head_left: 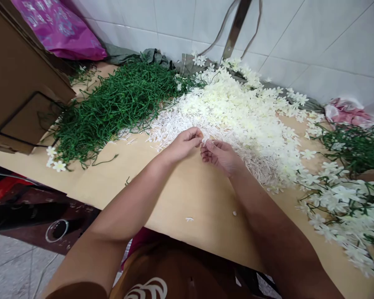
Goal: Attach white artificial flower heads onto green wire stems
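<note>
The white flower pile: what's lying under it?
The white flower pile lies on thin white stamen pieces spread over the tan table; whatever lies beneath its middle is covered.

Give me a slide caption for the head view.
Both hands pinch a small white flower piece together above the table.

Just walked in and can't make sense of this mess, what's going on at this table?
A person sits at a tan table with both bare hands together over it. The left hand and right hand pinch one small white plastic piece between their fingertips. Just behind lies a heap of thin white plastic stamens and a big pile of cream artificial flower petals. Green plastic stems are heaped to the left, and stems already bearing white flowers lie to the right.
</note>
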Motion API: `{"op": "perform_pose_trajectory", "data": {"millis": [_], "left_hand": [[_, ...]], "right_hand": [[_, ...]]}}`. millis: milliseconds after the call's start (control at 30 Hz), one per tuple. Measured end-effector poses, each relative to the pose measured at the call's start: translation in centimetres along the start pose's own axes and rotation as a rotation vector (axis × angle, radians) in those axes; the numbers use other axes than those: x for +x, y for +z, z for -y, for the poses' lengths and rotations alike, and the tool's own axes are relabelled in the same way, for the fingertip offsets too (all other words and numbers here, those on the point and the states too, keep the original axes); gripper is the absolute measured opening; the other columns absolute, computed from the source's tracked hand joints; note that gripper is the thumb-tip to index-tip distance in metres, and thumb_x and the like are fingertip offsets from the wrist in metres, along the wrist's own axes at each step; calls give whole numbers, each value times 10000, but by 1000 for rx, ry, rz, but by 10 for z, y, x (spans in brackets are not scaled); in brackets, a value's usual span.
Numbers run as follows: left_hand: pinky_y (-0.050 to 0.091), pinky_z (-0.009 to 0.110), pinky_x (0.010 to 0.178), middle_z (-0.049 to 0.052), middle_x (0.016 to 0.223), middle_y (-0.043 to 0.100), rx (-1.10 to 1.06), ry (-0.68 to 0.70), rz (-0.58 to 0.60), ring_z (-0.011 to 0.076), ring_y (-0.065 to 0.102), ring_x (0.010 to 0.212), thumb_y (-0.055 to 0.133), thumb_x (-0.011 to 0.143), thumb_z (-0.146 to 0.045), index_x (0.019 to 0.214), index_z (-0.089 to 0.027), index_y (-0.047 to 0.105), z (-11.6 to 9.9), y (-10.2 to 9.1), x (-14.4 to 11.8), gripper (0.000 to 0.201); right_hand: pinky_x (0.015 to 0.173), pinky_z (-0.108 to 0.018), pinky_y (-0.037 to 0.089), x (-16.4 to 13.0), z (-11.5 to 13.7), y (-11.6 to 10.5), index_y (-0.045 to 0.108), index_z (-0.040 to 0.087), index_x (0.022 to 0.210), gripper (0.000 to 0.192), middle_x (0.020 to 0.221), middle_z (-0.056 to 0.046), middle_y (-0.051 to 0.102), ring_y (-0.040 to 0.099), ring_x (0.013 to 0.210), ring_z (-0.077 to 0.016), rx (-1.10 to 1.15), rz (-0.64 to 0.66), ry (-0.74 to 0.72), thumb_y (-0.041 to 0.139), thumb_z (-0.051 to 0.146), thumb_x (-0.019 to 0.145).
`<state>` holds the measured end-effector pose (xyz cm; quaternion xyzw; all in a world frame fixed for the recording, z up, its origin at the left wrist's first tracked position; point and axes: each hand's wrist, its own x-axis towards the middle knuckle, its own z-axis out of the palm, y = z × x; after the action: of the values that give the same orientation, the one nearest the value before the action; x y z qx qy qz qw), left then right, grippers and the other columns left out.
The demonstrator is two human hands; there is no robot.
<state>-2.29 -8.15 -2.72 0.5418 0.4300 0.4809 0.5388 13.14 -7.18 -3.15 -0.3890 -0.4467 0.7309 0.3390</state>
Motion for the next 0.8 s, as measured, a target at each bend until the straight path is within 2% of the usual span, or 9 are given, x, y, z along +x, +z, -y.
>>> {"op": "perform_pose_trajectory", "data": {"millis": [67,200,333,533,633,800], "left_hand": [[374,259,633,-34,619,501,29,5,39,100,488,606,499,781,-149,703,-176,483,1,1,-1,84],[361,253,656,-38,654,461,78,51,6,94,440,637,511,748,-162,705,-176,488,1,2,-1,51],[361,251,673,-35,680,460,59,28,34,98,429,663,515,728,-202,732,-180,499,0,2,1,27],[348,257,658,-38,646,455,136,-7,85,102,426,654,489,731,-218,666,-177,474,3,-2,1,79],[362,263,673,-35,652,474,177,-37,99,110,442,671,485,755,-252,656,-179,472,3,-3,0,124],[357,256,655,-43,634,459,253,-51,89,105,423,652,469,758,-206,638,-176,479,3,-2,-1,123]], "right_hand": [[528,-227,434,1,-2,1,624,164,684,448,627,22,602,523,553,-68,13,24,15,846,525,538],[501,-225,372,2,-2,0,565,179,598,428,548,47,541,464,518,-59,36,40,-57,868,471,520],[530,-230,393,2,2,-5,551,195,626,428,583,53,555,480,546,-67,27,42,-115,871,459,518],[543,-250,453,-1,5,-4,589,207,800,494,641,54,596,544,552,-85,-208,-52,-242,866,489,503],[523,-253,434,-1,3,-1,581,197,753,415,581,50,578,523,515,-86,-277,-92,-322,839,464,569],[511,-252,378,0,-2,0,559,194,679,328,529,49,543,471,500,-85,-378,-106,-319,803,402,613]]}}
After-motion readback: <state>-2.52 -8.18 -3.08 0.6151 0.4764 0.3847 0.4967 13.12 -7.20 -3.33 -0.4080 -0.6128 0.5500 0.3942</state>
